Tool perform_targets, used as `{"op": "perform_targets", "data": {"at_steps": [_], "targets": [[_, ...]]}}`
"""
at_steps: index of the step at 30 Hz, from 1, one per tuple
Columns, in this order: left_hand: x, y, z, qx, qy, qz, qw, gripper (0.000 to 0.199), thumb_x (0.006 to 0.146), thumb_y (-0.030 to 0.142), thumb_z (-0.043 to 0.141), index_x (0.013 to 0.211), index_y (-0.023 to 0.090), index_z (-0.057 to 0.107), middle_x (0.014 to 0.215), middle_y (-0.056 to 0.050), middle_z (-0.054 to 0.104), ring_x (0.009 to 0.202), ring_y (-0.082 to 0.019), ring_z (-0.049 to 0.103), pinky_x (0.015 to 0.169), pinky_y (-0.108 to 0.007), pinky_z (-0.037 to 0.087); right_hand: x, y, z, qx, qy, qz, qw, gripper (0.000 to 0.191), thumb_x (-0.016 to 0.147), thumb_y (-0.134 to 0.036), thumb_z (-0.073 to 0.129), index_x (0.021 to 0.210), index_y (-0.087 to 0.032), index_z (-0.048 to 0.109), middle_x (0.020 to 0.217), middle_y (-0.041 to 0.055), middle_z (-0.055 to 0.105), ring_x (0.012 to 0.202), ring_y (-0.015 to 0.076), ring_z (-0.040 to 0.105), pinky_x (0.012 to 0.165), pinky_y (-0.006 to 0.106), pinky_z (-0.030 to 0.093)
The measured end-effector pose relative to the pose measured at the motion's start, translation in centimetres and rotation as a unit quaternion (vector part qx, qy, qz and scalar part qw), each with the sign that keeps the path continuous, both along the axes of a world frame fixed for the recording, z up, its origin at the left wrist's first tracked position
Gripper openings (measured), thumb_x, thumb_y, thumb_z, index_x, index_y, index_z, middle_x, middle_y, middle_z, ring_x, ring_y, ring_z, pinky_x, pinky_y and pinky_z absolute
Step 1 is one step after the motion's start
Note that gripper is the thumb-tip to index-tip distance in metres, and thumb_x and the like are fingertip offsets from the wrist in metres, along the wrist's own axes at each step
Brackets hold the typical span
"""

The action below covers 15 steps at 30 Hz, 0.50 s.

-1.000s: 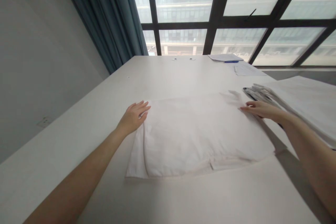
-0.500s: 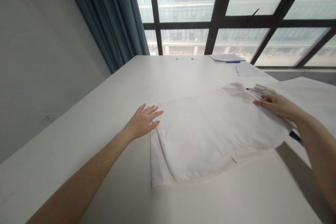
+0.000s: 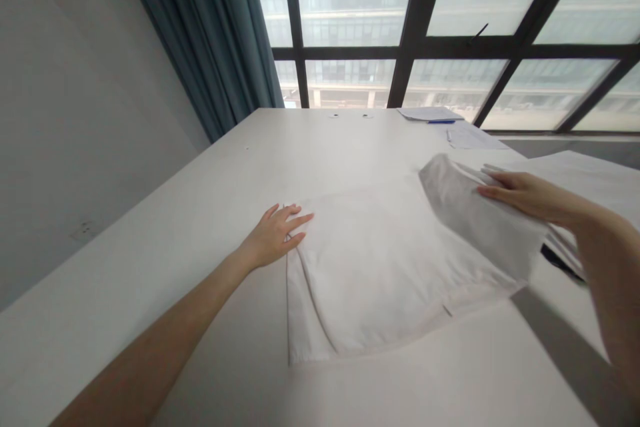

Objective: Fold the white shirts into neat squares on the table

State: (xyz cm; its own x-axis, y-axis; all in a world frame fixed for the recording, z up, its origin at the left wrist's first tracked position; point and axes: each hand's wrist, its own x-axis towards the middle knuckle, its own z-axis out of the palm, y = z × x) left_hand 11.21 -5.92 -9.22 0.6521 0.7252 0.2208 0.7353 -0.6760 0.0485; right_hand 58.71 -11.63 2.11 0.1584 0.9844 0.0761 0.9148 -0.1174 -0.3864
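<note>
A white cloth [image 3: 370,267], perhaps a garment, lies on the white table [image 3: 300,160] in front of me. My left hand [image 3: 277,233] rests on its far left corner with the fingers spread, pressing lightly on the fabric. At the right side my right hand [image 3: 525,197] holds the cloth's edge between thumb and fingers, raised off the table. The lifted part folds inward and shows a grey, shaded face. A short dark mark shows near the cloth's front hem. Below my right hand a black item [image 3: 563,263] is partly covered, and I cannot make out its kind.
Papers [image 3: 430,113] with a blue pen [image 3: 441,122] lie at the table's far right, near another sheet [image 3: 475,139]. More white material [image 3: 585,173] spreads at the right. Behind the table are a dark-framed window [image 3: 350,51] and a blue curtain [image 3: 220,40]; a wall [image 3: 75,113] stands left.
My right hand has raised the cloth's right edge and moved slightly left, so that side now stands up and folds inward. My left hand has stayed in place.
</note>
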Motion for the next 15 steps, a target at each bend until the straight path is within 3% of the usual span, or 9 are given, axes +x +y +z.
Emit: {"op": "perform_targets", "data": {"at_steps": [3,7,10,15], "targets": [[0.0,0.1,-0.1,-0.006,0.001,0.001,1.0,0.045,0.098,0.042,0.036,0.139,0.03,0.048,0.138,-0.011,0.051,0.133,-0.023,0.043,0.113,-0.051,0.025,-4.4,0.1,1.4,-0.023,0.117,0.069,0.99,0.037,0.087,-0.054,0.052,0.098,-0.019,0.062,0.09,0.0078,0.068,0.076,0.0211,0.061,0.063,0.029,0.046],[0.1,0.3,0.1,-0.025,-0.015,0.003,1.0,0.045,0.097,0.043,0.038,0.138,0.03,0.051,0.139,-0.011,0.051,0.133,-0.025,0.043,0.113,-0.053,0.023,-11.4,0.2,2.2,0.019,0.147,0.175,0.973,0.037,0.087,-0.055,0.05,0.096,-0.02,0.058,0.079,0.0019,0.061,0.07,0.0178,0.057,0.058,0.026,0.042],[0.1,0.7,0.2,-0.077,-0.068,0.01,0.995,0.046,0.096,0.04,0.033,0.136,0.026,0.053,0.14,-0.009,0.053,0.132,-0.024,0.044,0.114,-0.052,0.023,-16.5,0.0,1.8,0.025,0.157,0.242,0.957,0.028,0.09,-0.046,0.048,0.093,-0.019,0.055,0.071,-0.001,0.057,0.066,0.0157,0.054,0.058,0.025,0.04],[-0.4,1.4,0.2,-0.153,-0.225,0.05,0.961,0.053,0.096,0.037,0.02,0.131,0.021,0.057,0.139,-0.004,0.056,0.134,-0.021,0.045,0.117,-0.048,0.02,-22.9,-0.7,-0.6,0.001,0.141,0.295,0.945,0.012,0.093,-0.033,0.048,0.094,-0.021,0.052,0.078,0.0007,0.064,0.069,0.0159,0.056,0.062,0.026,0.039]]}}
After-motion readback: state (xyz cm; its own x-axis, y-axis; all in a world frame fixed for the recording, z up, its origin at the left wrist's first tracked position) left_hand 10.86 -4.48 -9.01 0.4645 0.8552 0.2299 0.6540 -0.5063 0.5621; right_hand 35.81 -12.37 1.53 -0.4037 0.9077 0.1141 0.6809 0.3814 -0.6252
